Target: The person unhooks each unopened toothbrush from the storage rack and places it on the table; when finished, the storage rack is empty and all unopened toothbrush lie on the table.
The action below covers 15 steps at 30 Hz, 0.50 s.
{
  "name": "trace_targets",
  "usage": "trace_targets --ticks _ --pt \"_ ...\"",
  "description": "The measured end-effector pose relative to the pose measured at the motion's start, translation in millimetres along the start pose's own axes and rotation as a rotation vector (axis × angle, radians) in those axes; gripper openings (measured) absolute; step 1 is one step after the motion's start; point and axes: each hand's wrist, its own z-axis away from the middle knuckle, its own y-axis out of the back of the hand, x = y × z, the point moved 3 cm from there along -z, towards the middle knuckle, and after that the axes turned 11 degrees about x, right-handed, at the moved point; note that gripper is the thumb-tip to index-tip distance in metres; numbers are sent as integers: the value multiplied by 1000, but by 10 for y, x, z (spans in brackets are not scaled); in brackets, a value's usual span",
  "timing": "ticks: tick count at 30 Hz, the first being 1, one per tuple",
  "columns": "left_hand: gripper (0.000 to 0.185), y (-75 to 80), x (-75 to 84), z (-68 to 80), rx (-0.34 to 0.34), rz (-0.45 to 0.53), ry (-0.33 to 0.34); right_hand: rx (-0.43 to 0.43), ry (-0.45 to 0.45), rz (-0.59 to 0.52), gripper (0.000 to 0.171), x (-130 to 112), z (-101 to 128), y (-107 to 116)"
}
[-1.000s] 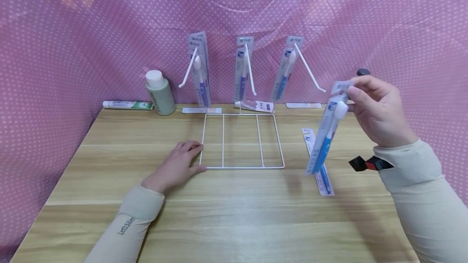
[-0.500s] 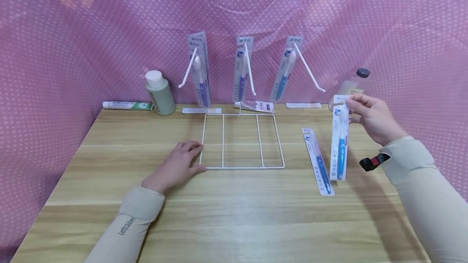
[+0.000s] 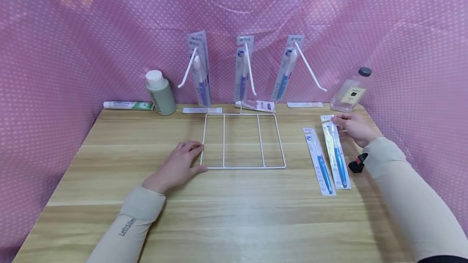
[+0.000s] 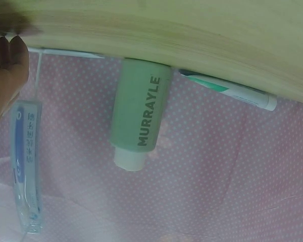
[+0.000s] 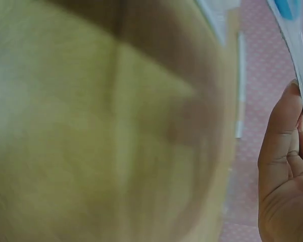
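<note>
right hand [image 3: 354,128] pinching top end of packaged toothbrush [image 3: 336,155], which lies flat on wooden table [image 3: 234,214] just beside another pack [image 3: 319,161] | left hand [image 3: 177,167] relaxed, fingers touching wire rack [image 3: 243,141] corner | pack looks light, slick, bendy; I'd grab the card header

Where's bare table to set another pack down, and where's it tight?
Free: the near table strip, below the wire rack and both hands; also the left side between the left hand and green bottle. Crowded: right edge, where the right hand pinches one toothbrush pack beside another.
</note>
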Motion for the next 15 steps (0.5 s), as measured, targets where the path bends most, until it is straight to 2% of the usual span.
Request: trace_targets --ticks 7,15 --pt "79 -49 -17 15 3 -14 -3 -32 -38 15 41 195 -116 -123" --pt "79 -78 -18 28 21 -13 -9 17 -38 123 43 204 -141 -225"
